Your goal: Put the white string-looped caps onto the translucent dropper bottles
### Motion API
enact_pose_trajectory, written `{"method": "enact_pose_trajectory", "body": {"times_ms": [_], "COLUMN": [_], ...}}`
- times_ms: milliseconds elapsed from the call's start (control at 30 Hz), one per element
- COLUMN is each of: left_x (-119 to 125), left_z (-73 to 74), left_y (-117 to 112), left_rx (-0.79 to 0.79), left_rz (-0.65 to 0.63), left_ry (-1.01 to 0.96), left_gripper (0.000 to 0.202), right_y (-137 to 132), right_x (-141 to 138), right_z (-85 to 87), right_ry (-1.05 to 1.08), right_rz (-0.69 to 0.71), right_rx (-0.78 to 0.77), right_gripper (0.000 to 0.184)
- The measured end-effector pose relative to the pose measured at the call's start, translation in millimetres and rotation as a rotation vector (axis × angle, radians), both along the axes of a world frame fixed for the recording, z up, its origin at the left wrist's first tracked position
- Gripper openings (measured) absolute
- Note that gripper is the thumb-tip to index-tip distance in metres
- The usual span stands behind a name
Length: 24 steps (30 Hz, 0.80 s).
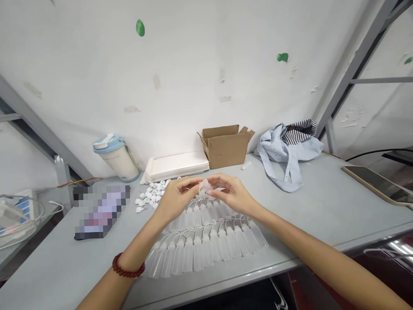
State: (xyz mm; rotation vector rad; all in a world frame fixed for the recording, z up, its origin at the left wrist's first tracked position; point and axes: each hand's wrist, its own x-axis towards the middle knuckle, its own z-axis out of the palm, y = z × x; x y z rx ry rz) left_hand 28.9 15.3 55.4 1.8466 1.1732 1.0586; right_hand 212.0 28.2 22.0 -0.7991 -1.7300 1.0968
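My left hand [181,195] and my right hand [228,190] meet over the middle of the table, fingertips pinched together. Between them is a small translucent white plastic piece [206,186], held from both sides. Fingers cover part of it, so whether it is one part or two I cannot tell. Just below my hands lie rows of slim translucent plastic bottles [198,252] with thin white curved tubes at their tops. A heap of small white caps [152,195] lies left of my left hand.
Behind the hands are an open cardboard box [226,147] and a flat white stack [178,165]. A tumbler [115,158] and a blurred pouch [102,212] stand left. Right are a light blue cloth bag [287,147], one loose translucent piece [246,165] and a phone [385,185].
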Motion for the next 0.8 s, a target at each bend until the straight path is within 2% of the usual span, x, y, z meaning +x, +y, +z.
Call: {"method": "enact_pose_trajectory", "body": {"times_ms": [100, 200, 300, 467, 600, 800], "left_x": [1.0, 1.4, 1.3, 2.8, 2.4, -1.4], "left_z": [-2.4, -5.7, -8.1, -11.7, -9.1, 1.3], "left_y": [-0.8, -0.2, 0.6, 1.9, 1.9, 0.5], "left_rx": [0.094, 0.124, 0.153, 0.187, 0.156, 0.133], "left_rz": [0.019, 0.024, 0.016, 0.058, 0.015, 0.057], "left_ry": [0.065, 0.101, 0.149, 0.23, 0.246, 0.252], "left_gripper": [0.023, 0.024, 0.025, 0.025, 0.027, 0.023], "right_y": [0.7, 0.1, 0.4, 3.2, 2.7, 5.5], "right_x": [1.0, 2.3, 3.1, 3.5, 4.3, 6.1], "right_z": [-0.9, -1.7, -3.6, -9.5, -6.2, 2.1], "right_ry": [-0.014, -0.106, -0.203, -0.312, -0.292, -0.113], "right_rz": [-0.021, -0.06, -0.043, -0.018, -0.015, -0.056], "right_rx": [0.051, 0.193, 0.356, 0.546, 0.487, 0.124], "right_gripper": [0.028, 0.027, 0.026, 0.036, 0.03, 0.025]}}
